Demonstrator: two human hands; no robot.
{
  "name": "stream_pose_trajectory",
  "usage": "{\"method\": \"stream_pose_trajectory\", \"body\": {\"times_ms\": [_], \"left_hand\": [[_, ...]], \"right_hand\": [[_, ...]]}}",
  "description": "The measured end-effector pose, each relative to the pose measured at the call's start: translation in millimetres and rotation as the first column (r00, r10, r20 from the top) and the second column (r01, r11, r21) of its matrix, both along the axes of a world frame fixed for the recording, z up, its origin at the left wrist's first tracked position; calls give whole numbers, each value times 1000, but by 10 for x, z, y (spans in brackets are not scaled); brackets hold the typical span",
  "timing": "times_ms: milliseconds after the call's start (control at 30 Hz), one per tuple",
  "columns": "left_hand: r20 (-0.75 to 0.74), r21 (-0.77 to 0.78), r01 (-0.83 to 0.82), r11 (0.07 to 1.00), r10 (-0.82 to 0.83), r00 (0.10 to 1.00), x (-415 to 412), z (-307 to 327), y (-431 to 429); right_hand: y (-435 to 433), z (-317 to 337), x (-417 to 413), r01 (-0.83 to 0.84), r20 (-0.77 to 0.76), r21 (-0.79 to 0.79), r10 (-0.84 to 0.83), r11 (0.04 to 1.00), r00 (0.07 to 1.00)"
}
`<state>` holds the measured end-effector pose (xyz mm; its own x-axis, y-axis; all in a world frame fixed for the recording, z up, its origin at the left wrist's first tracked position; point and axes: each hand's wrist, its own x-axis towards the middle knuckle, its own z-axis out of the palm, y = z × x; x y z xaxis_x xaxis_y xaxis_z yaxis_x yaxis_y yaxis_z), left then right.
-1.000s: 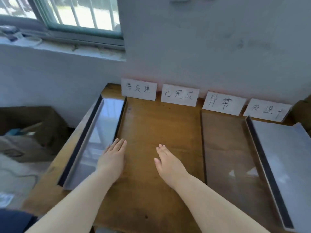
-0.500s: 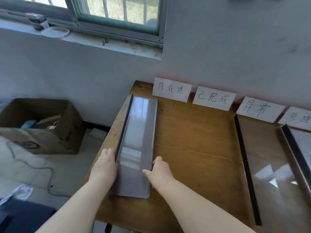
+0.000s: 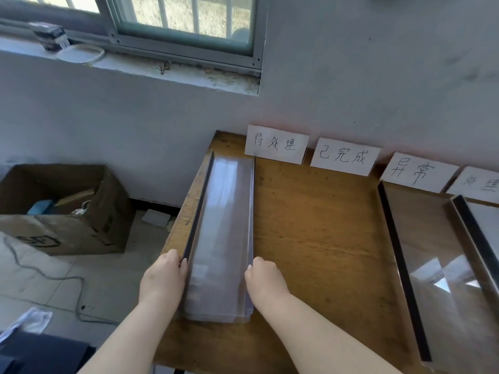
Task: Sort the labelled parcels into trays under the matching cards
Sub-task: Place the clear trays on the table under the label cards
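A long clear plastic tray (image 3: 226, 211) lies along the left edge of the wooden table (image 3: 310, 238), its far end near the first white card (image 3: 276, 144). My left hand (image 3: 162, 279) grips the tray's left wall near the front, and my right hand (image 3: 266, 280) grips its right wall. Three more handwritten cards stand against the wall: the second (image 3: 344, 156), the third (image 3: 418, 172) and the fourth (image 3: 478, 184). Two further trays lie at the right, one under the third card (image 3: 432, 252) and one at the frame edge (image 3: 483, 225). No parcel shows on the table.
A brown cardboard box (image 3: 62, 209) with items inside stands on the floor at the left, with a cable (image 3: 40, 273) beside it. A window and its sill (image 3: 172, 68) are above. Bare wood shows in the table's middle.
My hands went from lying flat on the table's middle to gripping the left tray's two walls. The view has swung left and up, showing more floor and window.
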<state>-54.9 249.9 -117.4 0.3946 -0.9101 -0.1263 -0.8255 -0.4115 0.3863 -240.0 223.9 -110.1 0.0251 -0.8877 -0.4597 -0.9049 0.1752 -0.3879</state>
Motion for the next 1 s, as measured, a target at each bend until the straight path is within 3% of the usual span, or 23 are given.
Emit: {"method": "stream_pose_trajectory", "body": {"times_ms": [167,333,767,867,1000], "left_hand": [[-18,-123,-12,992,10,1000,110,-41,84],[-15,-218,15,976,-19,1000,178,-64,182],[-99,-304,-81,949,53,994,106,241,273],[-155,-330,-113,937,65,986,32,371,219],[-118,-318,-59,946,22,993,-147,469,110]], "right_hand": [[30,4,-31,-11,9,-27,11,1000,1000],[147,-5,-75,7,1,-159,-7,987,1000],[254,-12,-386,85,113,-353,-48,932,992],[258,23,-628,145,150,-383,-93,912,984],[270,57,-1115,198,104,-408,-170,892,980]]}}
